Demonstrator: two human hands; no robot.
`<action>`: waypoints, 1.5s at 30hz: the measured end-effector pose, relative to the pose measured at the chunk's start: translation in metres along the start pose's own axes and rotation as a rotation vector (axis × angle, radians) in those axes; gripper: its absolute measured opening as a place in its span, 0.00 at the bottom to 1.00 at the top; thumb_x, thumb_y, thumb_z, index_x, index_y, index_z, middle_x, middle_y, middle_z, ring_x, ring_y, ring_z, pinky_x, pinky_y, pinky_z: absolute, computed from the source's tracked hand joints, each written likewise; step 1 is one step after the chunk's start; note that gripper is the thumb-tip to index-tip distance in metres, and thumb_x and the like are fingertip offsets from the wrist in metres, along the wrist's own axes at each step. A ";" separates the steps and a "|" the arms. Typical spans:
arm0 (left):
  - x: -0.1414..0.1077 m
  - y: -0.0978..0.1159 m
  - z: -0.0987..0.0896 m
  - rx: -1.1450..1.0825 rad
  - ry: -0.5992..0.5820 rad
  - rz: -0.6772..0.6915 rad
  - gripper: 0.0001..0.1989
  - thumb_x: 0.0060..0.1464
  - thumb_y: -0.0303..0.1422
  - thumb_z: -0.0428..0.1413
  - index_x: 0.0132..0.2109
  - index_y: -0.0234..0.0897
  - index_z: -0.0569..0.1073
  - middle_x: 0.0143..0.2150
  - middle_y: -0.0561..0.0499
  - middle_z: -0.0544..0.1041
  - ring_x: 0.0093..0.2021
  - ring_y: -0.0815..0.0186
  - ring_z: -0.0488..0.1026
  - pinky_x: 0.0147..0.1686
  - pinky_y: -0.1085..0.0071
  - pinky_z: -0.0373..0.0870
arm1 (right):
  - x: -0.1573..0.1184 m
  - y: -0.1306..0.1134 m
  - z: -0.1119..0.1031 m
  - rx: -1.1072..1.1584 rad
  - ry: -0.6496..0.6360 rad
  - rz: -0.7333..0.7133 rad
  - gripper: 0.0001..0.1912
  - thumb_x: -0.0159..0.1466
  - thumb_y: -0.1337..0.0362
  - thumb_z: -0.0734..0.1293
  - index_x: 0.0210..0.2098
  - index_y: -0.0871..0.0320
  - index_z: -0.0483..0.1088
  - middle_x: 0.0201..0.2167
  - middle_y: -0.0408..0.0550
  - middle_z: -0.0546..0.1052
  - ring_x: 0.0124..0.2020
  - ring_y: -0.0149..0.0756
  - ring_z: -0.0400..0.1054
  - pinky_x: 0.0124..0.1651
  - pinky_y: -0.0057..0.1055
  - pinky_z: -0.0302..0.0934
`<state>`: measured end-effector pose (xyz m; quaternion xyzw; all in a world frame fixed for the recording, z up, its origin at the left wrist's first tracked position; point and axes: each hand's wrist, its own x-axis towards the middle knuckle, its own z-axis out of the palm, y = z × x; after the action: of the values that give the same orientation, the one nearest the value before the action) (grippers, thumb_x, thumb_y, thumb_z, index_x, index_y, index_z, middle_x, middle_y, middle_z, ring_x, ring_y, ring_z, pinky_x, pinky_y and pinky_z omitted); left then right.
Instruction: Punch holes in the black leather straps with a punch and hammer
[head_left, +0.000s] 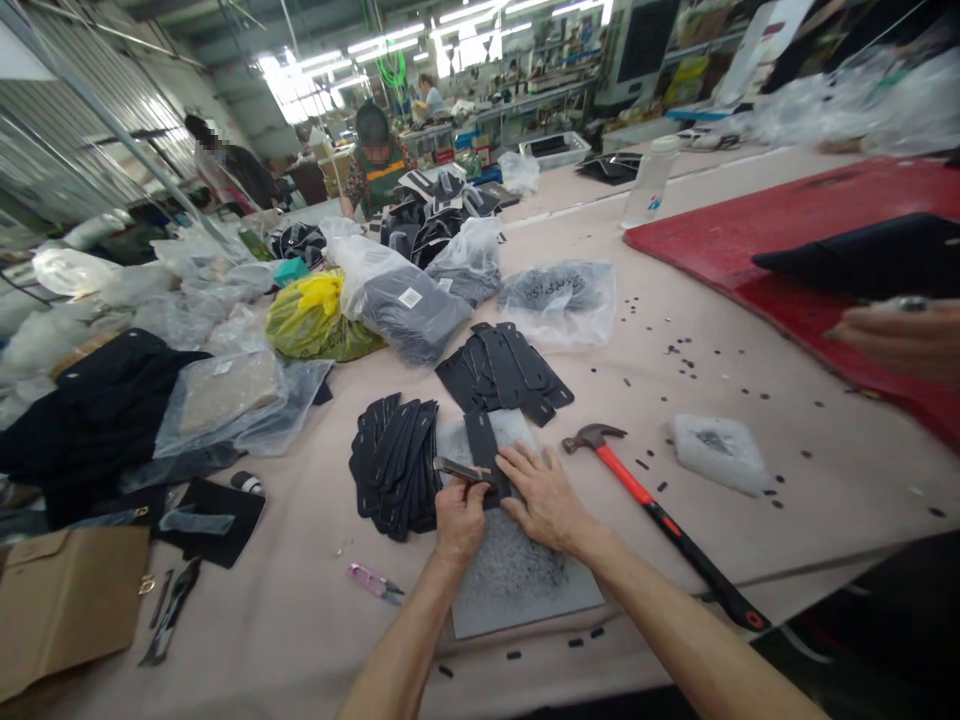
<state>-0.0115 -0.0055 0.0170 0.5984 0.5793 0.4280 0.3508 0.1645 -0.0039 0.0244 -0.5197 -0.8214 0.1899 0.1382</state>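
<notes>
My left hand (459,520) is closed around a small metal tool (459,469), whose shaft points left over a dark strip (481,438). My right hand (541,498) lies with fingers spread on the right side of that strip. Under the strip is a pale, scuffed board (517,590). A fanned stack of dark strips (394,465) sits left of the board, and another pile of strips (502,368) lies beyond it. The hammer (660,515) with a red and black handle rests to the right, touched by neither hand.
Pink snips (375,583) lie near the front. A clear packet (718,453) and small dark bits are on the right. Bagged pieces (409,300) and a yellow bag (319,318) stand behind. Another person's hand (904,335) is at the right edge, by a red board (825,235).
</notes>
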 end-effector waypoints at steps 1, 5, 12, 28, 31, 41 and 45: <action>0.002 0.000 0.000 0.007 -0.004 0.001 0.10 0.56 0.31 0.54 0.41 0.37 0.79 0.40 0.48 0.82 0.42 0.61 0.78 0.46 0.67 0.73 | 0.001 0.001 0.000 0.003 0.004 0.010 0.33 0.62 0.59 0.62 0.66 0.57 0.55 0.68 0.51 0.54 0.70 0.50 0.38 0.66 0.58 0.30; 0.006 -0.002 -0.002 0.008 -0.027 -0.007 0.10 0.57 0.32 0.54 0.42 0.37 0.79 0.40 0.48 0.82 0.42 0.61 0.78 0.46 0.67 0.74 | 0.003 0.004 0.002 0.023 0.021 0.027 0.33 0.62 0.58 0.62 0.66 0.55 0.55 0.69 0.51 0.54 0.70 0.49 0.37 0.66 0.58 0.31; 0.004 0.000 0.000 0.044 -0.056 0.038 0.10 0.56 0.32 0.54 0.42 0.37 0.79 0.42 0.48 0.82 0.45 0.61 0.78 0.49 0.65 0.74 | 0.002 0.006 0.002 0.054 0.047 0.046 0.32 0.62 0.59 0.63 0.65 0.55 0.57 0.69 0.53 0.53 0.69 0.49 0.38 0.66 0.58 0.32; 0.005 0.000 0.001 0.111 -0.085 0.070 0.10 0.58 0.32 0.53 0.43 0.38 0.78 0.43 0.48 0.81 0.46 0.61 0.78 0.50 0.64 0.73 | 0.001 0.008 0.002 0.098 0.084 0.079 0.33 0.60 0.59 0.65 0.64 0.54 0.58 0.69 0.54 0.52 0.70 0.52 0.36 0.66 0.58 0.32; 0.005 0.000 0.003 0.136 -0.085 0.077 0.11 0.58 0.32 0.53 0.44 0.38 0.78 0.43 0.47 0.81 0.46 0.60 0.78 0.50 0.64 0.73 | 0.001 0.008 0.002 0.099 0.086 0.075 0.33 0.60 0.59 0.65 0.64 0.54 0.58 0.69 0.54 0.52 0.70 0.52 0.35 0.66 0.58 0.32; 0.003 -0.003 0.006 0.224 -0.065 0.162 0.10 0.58 0.31 0.53 0.44 0.38 0.78 0.44 0.47 0.82 0.46 0.60 0.78 0.50 0.63 0.73 | 0.001 0.009 0.002 0.109 0.078 0.073 0.33 0.60 0.59 0.64 0.64 0.54 0.58 0.69 0.53 0.51 0.70 0.52 0.35 0.66 0.58 0.32; 0.003 -0.003 0.006 0.230 -0.065 0.168 0.10 0.57 0.30 0.53 0.44 0.39 0.78 0.43 0.47 0.82 0.46 0.60 0.78 0.51 0.63 0.73 | 0.001 0.009 0.002 0.103 0.082 0.074 0.33 0.59 0.59 0.65 0.64 0.55 0.58 0.69 0.54 0.51 0.70 0.52 0.35 0.66 0.57 0.33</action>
<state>-0.0073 -0.0014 0.0123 0.6948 0.5607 0.3668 0.2614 0.1705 0.0000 0.0186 -0.5494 -0.7844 0.2154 0.1910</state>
